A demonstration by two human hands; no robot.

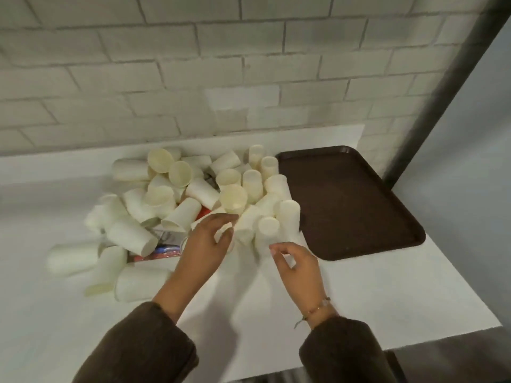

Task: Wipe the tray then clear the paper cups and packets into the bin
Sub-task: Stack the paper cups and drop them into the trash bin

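A heap of several white paper cups (193,189) lies tumbled on the white table (359,294), with more cups (138,280) fallen at its near left. Red and blue packets (163,250) show under the cups, and a red bit (205,212) shows in the middle. The empty brown tray (348,200) lies flat to the right of the heap, touching it. My left hand (210,241) is curled on a paper cup at the heap's near edge. My right hand (296,262) is curled beside an upturned cup (268,230); motion blur hides whether it grips. No bin is in view.
A white brick wall (193,78) stands right behind the table. A dark post (453,87) rises at the right past the tray. The table's near right edge (414,341) drops to a dark floor.
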